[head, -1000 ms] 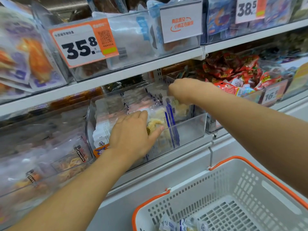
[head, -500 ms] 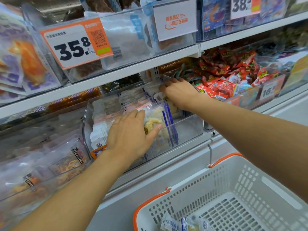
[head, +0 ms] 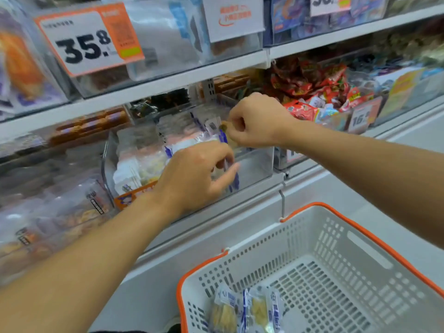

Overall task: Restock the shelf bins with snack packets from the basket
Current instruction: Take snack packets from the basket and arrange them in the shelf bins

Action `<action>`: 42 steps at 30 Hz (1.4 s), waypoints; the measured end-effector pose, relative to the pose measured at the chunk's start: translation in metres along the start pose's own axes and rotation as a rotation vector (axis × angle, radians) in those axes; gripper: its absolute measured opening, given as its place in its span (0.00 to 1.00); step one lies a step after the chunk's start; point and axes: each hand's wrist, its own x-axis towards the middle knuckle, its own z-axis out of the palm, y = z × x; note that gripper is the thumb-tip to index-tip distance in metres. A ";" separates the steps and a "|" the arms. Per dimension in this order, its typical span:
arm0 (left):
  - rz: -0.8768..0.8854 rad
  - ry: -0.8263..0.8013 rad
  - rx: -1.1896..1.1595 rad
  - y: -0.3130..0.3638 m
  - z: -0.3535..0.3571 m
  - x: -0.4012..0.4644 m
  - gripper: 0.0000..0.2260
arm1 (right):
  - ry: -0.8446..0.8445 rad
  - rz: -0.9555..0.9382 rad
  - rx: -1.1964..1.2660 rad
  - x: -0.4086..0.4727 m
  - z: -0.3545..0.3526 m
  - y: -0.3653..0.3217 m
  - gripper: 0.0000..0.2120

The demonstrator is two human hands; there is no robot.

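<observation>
at the clear bin, both hands busy

over the clear bin (head: 254,162), the right hand (head: 258,122) is curled, pinching what looks like a snack packet (head: 224,134). the left hand (head: 194,179) grips packets standing inside. spare packets (head: 245,308) lie in the basket (head: 336,236).

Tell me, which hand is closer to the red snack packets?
Right. The right hand is up in the clear bin just beside the red snack packets; the left hand is lower, farther left.
</observation>
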 end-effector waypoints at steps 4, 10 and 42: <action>0.070 -0.443 -0.139 0.020 0.032 -0.008 0.10 | -0.851 0.169 0.361 -0.049 -0.012 -0.016 0.15; -0.077 -1.586 0.046 0.052 0.090 -0.054 0.22 | -1.507 0.468 0.364 -0.201 0.149 -0.044 0.21; -0.887 0.262 -1.261 0.036 0.025 0.017 0.21 | -0.661 0.405 0.917 -0.044 -0.087 0.031 0.13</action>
